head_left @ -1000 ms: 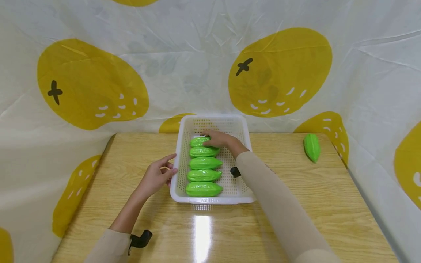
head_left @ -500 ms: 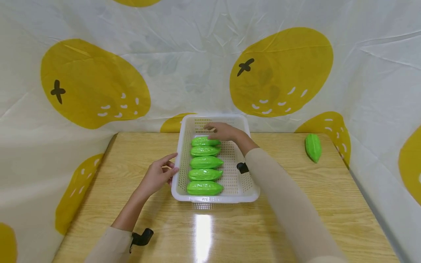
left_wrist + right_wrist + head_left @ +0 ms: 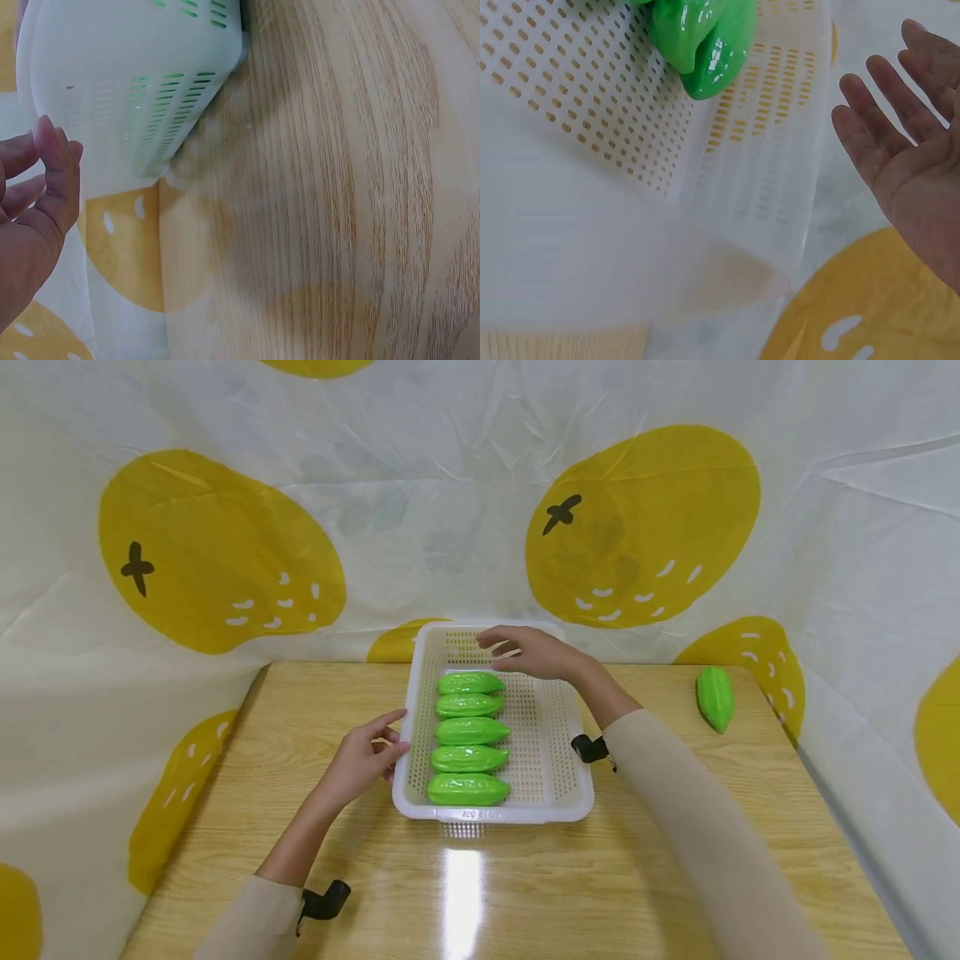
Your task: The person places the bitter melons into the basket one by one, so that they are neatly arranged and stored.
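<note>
A white plastic basket (image 3: 573, 777) stands on the table with several glossy green ridged fruits, shaped like star fruit, lying side by side in a column along its left half. The nearest green fruit (image 3: 468, 790) lies by the front wall, the farthest green fruit (image 3: 470, 682) towards the back. My left hand (image 3: 362, 760) touches the basket's left rim with its fingertips; in the left wrist view the thumb tip meets the rim. Above the basket's back right part hovers my right hand (image 3: 536, 652), fingers spread and holding nothing. The right wrist view shows its bare palm (image 3: 922, 180).
Another green fruit (image 3: 715, 698) lies alone at the table's back right. The wooden table (image 3: 375, 893) ends at a hanging white cloth (image 3: 435, 527) with yellow fruit prints, which also runs along both sides.
My right hand has let go of the farthest green fruit and risen back and to the right. That fruit stays in the basket. My left hand stays at the rim.
</note>
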`<control>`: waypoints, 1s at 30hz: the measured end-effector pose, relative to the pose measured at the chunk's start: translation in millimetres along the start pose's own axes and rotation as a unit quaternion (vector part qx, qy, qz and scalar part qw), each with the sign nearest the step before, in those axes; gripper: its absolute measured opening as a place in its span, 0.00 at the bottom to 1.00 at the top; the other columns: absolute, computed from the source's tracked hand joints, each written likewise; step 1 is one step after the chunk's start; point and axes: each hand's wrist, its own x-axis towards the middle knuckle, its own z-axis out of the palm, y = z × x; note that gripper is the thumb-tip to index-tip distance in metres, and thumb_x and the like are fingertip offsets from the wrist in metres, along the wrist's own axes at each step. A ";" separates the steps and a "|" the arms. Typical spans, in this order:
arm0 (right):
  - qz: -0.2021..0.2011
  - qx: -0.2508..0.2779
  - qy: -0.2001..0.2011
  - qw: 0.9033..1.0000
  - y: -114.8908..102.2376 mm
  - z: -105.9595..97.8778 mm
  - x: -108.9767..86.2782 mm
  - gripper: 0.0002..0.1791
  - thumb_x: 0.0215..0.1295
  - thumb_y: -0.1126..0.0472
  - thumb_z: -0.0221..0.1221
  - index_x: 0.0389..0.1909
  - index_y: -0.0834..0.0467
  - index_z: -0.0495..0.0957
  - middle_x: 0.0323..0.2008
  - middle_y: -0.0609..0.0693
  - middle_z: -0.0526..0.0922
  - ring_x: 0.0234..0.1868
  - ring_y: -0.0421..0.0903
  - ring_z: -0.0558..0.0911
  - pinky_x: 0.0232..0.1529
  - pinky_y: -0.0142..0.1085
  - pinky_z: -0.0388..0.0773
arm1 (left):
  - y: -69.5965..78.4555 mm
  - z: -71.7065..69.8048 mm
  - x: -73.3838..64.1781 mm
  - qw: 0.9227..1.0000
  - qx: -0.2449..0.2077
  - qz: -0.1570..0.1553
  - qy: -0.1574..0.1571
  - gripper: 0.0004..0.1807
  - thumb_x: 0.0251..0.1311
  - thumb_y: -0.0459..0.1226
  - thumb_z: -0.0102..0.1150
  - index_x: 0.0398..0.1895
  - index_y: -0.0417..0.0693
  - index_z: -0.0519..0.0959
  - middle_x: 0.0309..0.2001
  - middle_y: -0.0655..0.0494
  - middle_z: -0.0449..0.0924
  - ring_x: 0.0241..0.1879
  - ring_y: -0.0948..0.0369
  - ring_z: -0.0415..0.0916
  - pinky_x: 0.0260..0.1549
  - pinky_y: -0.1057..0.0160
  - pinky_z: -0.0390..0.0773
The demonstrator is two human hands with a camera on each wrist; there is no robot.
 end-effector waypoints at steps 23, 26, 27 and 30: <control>0.088 0.025 0.249 0.964 59.2 -33.5 -147.6 0.30 0.79 0.56 0.56 0.77 0.57 0.62 0.75 0.58 0.66 0.74 0.61 0.67 0.69 0.35 0.73 | 0.2 -3.8 -1.0 1.000 0.005 0.003 -0.004 0.32 0.71 0.29 0.61 0.76 0.42 0.67 0.45 0.38 0.77 0.27 0.57 0.79 0.26 0.47 0.88; 0.115 0.022 0.276 0.954 71.9 -39.2 -165.1 0.32 0.80 0.54 0.55 0.79 0.58 0.59 0.76 0.60 0.63 0.75 0.62 0.64 0.74 0.51 0.68 | 0.7 -4.0 -1.7 1.000 0.006 0.002 -0.001 0.32 0.70 0.29 0.61 0.76 0.41 0.67 0.45 0.38 0.77 0.28 0.57 0.79 0.25 0.47 0.87; 0.125 0.019 0.286 0.950 76.4 -40.9 -171.0 0.33 0.80 0.54 0.55 0.79 0.59 0.58 0.76 0.61 0.63 0.75 0.63 0.64 0.74 0.57 0.65 | 0.8 -3.8 -1.8 1.000 0.005 0.001 -0.001 0.32 0.70 0.29 0.61 0.76 0.42 0.67 0.45 0.38 0.77 0.28 0.57 0.79 0.25 0.47 0.87; 0.152 0.005 0.318 0.936 92.4 -45.4 -188.1 0.34 0.80 0.52 0.54 0.79 0.59 0.57 0.77 0.63 0.62 0.75 0.64 0.63 0.74 0.61 0.63 | 0.6 -2.7 -1.1 1.000 0.001 0.002 -0.002 0.31 0.70 0.29 0.61 0.76 0.42 0.67 0.45 0.38 0.77 0.27 0.57 0.79 0.24 0.48 0.87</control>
